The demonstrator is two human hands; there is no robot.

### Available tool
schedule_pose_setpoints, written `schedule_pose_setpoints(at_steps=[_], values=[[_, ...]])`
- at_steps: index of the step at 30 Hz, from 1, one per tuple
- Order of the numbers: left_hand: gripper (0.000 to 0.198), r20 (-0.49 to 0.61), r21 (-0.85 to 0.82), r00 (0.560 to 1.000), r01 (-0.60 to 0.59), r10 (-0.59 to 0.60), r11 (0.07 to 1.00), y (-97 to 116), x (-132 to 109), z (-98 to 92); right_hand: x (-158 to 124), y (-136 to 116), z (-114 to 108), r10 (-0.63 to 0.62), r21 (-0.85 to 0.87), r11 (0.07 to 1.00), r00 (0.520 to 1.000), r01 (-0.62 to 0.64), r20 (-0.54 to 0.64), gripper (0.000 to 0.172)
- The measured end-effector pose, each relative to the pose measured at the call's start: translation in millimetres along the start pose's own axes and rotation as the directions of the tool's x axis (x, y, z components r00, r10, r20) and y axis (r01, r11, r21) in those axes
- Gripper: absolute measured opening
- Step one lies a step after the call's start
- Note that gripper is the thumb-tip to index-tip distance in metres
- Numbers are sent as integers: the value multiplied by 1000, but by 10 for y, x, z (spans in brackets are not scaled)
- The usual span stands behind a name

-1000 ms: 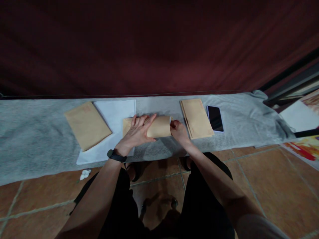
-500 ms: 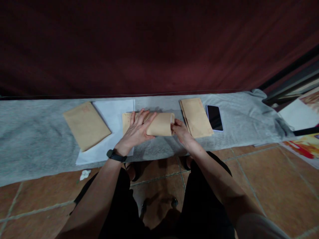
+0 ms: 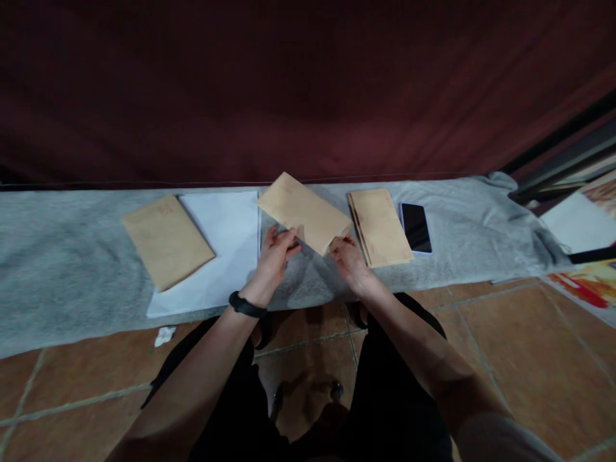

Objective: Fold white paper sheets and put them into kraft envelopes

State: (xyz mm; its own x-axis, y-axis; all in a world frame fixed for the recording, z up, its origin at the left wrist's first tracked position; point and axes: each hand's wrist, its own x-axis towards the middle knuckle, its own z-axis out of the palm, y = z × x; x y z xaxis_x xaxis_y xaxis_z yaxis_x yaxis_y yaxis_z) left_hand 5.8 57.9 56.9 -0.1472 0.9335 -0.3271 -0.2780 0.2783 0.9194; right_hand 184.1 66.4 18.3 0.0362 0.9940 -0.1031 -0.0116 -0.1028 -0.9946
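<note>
A brown paper envelope is tilted in front of me, its left end raised toward the back. My right hand pinches its near right end, where a pale strip shows. By the envelope's near long edge is my left hand, fingers spread; whether the fingertips touch the paper is hard to make out. A small stack of brown envelopes lies just right of my right hand. Farther left, more brown envelopes rest partly over white paper sheets.
A phone with a dark screen lies beside the right stack. Grey cloth covers the long narrow surface, with a dark red curtain behind it. Crumpled white tissue is on the tiled floor.
The envelope has come up off the cloth and turned, its left end swinging backward. My left hand no longer presses flat on it and sits nearer me. My right hand keeps its hold.
</note>
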Motion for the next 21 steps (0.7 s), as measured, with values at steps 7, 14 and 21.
schedule_pose_setpoints(at_steps=[7,14,21], values=[[37,205,-229,959,243,-197,943,87,-131,61,-127,-185,152,170,144,974,985,-174,39,15],[36,97,-53,985,150,-144,987,181,25,-90,-61,-364,-122,276,331,896,956,-294,103,19],[47,149,113,989,-19,2,993,118,81,-100,2,-293,-199,64,-111,992,996,-56,66,18]])
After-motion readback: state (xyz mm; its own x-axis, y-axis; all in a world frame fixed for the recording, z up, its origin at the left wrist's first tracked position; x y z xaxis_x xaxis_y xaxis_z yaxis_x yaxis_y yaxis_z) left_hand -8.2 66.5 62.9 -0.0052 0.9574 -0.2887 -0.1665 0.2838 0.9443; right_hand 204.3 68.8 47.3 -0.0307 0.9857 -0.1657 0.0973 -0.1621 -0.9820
